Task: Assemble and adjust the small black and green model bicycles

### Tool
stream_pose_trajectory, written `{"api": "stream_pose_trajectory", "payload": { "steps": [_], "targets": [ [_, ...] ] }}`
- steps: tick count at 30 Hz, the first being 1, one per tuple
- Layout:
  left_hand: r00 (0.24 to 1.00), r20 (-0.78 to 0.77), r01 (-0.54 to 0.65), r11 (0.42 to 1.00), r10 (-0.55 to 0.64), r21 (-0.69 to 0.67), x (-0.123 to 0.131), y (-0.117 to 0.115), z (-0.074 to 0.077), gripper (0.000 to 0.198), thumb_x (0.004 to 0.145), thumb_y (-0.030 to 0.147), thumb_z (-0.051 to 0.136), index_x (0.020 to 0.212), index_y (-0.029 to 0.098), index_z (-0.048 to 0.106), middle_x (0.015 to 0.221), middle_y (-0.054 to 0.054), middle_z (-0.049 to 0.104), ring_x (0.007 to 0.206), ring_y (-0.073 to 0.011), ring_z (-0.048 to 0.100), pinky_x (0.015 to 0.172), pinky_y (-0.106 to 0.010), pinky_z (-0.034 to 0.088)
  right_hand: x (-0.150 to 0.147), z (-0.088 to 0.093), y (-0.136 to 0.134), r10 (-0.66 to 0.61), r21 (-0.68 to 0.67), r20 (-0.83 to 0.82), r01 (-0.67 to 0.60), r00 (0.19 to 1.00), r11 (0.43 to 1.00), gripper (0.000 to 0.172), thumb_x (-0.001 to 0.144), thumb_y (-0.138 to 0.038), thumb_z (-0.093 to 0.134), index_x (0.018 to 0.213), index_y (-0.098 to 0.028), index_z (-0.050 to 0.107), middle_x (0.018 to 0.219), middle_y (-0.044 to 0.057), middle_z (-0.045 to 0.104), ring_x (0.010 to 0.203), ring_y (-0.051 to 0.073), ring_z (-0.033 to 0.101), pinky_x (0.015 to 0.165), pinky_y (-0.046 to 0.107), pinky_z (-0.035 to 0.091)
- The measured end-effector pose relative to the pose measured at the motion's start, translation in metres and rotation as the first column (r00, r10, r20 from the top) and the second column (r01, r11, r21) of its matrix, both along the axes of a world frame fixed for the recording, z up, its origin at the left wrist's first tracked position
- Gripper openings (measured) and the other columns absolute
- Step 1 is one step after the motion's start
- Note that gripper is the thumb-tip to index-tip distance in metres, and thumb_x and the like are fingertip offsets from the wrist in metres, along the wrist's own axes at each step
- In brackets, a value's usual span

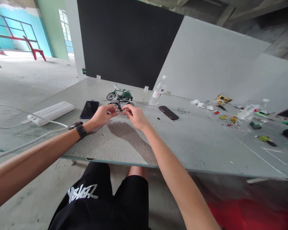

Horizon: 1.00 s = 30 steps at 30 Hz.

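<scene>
My left hand (102, 115) and my right hand (134, 116) meet over the grey table (187, 143), fingers pinched together on a small metal part (118, 111) held between them. Just beyond the fingers stands a black model bicycle (120, 104), partly hidden by my hands. A green model bicycle (119, 94) stands upright behind it. A dark watch (78, 129) sits on my left wrist.
A dark phone (89, 109) and a white power strip (51, 112) with cables lie to the left. A water bottle (158, 91) and a second phone (168, 112) are to the right. Several small coloured parts and wrappers (232, 119) are scattered far right.
</scene>
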<state>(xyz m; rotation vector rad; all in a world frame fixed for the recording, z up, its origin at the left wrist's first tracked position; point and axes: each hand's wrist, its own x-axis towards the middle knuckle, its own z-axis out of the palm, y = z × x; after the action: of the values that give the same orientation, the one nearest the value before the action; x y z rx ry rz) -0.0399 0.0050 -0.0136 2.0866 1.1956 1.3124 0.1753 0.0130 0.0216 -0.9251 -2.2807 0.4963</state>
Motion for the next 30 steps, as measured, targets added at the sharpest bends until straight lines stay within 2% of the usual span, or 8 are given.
{"api": "stream_pose_trajectory", "payload": {
  "steps": [2, 5, 7, 15, 23, 26, 28, 30],
  "targets": [
    [1.0, 0.004, -0.004, 1.0, 0.004, -0.006, 0.0, 0.0, 0.0, 0.019, 0.087, 0.036, 0.069, 0.085, 0.018, 0.065, 0.079, -0.002, 0.069, 0.073, -0.0154, 0.063, 0.07, -0.029, 0.051, -0.001, -0.001, 0.0, 0.011, -0.003, -0.02, -0.011, 1.0, 1.0, 0.017, 0.102, -0.026, 0.047, 0.111, -0.022, 0.06, 0.087, 0.002, 0.066, 0.08, 0.016, 0.061, 0.076, 0.03, 0.045],
    [1.0, 0.009, -0.018, 1.0, 0.018, -0.003, 0.0, -0.001, 0.001, 0.017, 0.087, 0.035, 0.069, 0.085, 0.018, 0.065, 0.079, -0.002, 0.07, 0.073, -0.0153, 0.063, 0.07, -0.029, 0.051, -0.002, -0.003, 0.002, 0.024, 0.081, -0.047, -0.02, 0.999, 0.997, 0.012, 0.097, -0.026, 0.058, 0.108, -0.022, 0.06, 0.096, 0.005, 0.064, 0.087, 0.018, 0.06, 0.081, 0.031, 0.046],
    [1.0, 0.012, -0.026, 1.0, 0.026, 0.007, 0.0, 0.0, 0.001, 0.017, 0.087, 0.034, 0.069, 0.085, 0.018, 0.066, 0.078, -0.002, 0.07, 0.072, -0.0153, 0.062, 0.069, -0.028, 0.05, -0.002, -0.006, 0.004, 0.033, 0.115, -0.054, -0.026, 0.998, 0.993, 0.013, 0.095, -0.024, 0.061, 0.108, -0.022, 0.059, 0.091, 0.003, 0.062, 0.088, 0.019, 0.059, 0.082, 0.033, 0.046],
    [0.999, 0.029, -0.022, 1.0, 0.023, -0.004, -0.001, 0.0, -0.002, 0.016, 0.085, 0.033, 0.071, 0.086, 0.018, 0.065, 0.076, -0.002, 0.069, 0.07, -0.0157, 0.061, 0.066, -0.028, 0.049, -0.002, -0.008, 0.006, -0.008, 0.044, -0.087, 0.011, 0.996, 0.999, 0.006, 0.097, -0.026, 0.057, 0.102, -0.023, 0.056, 0.077, -0.001, 0.058, 0.072, 0.016, 0.054, 0.073, 0.032, 0.042],
    [1.0, 0.021, -0.017, 1.0, 0.017, 0.01, -0.001, -0.001, 0.001, 0.015, 0.086, 0.032, 0.069, 0.084, 0.018, 0.065, 0.076, -0.002, 0.067, 0.069, -0.0147, 0.06, 0.064, -0.027, 0.048, -0.005, -0.011, 0.006, 0.047, 0.066, -0.1, -0.04, 0.994, 0.997, 0.009, 0.093, -0.019, 0.059, 0.101, -0.022, 0.058, 0.096, 0.004, 0.062, 0.082, 0.017, 0.059, 0.079, 0.032, 0.047],
    [1.0, 0.011, -0.02, 1.0, 0.02, 0.021, -0.001, -0.001, 0.0, 0.017, 0.085, 0.034, 0.069, 0.084, 0.018, 0.065, 0.075, -0.002, 0.067, 0.069, -0.0149, 0.059, 0.065, -0.027, 0.047, -0.005, -0.01, 0.005, 0.011, 0.055, -0.114, -0.005, 0.993, 0.998, 0.007, 0.094, -0.018, 0.057, 0.099, -0.022, 0.057, 0.088, 0.002, 0.063, 0.078, 0.017, 0.06, 0.076, 0.032, 0.046],
    [1.0, 0.003, -0.025, 0.999, 0.025, 0.027, -0.002, -0.001, -0.001, 0.018, 0.085, 0.035, 0.069, 0.082, 0.018, 0.065, 0.075, -0.002, 0.067, 0.069, -0.0152, 0.059, 0.066, -0.028, 0.048, -0.004, -0.009, 0.004, -0.014, 0.031, -0.103, 0.018, 0.995, 0.999, 0.003, 0.097, -0.024, 0.056, 0.099, -0.023, 0.056, 0.079, 0.0, 0.063, 0.072, 0.016, 0.059, 0.072, 0.032, 0.045],
    [1.0, 0.004, -0.024, 0.999, 0.023, 0.028, -0.002, 0.0, -0.002, 0.018, 0.084, 0.035, 0.07, 0.082, 0.018, 0.066, 0.077, -0.002, 0.068, 0.07, -0.0156, 0.059, 0.068, -0.029, 0.048, -0.004, -0.009, 0.002, -0.019, -0.012, -0.103, 0.018, 0.995, 1.0, 0.007, 0.1, -0.03, 0.053, 0.098, -0.023, 0.055, 0.074, -0.001, 0.062, 0.066, 0.016, 0.058, 0.067, 0.031, 0.044]
  ]
}}
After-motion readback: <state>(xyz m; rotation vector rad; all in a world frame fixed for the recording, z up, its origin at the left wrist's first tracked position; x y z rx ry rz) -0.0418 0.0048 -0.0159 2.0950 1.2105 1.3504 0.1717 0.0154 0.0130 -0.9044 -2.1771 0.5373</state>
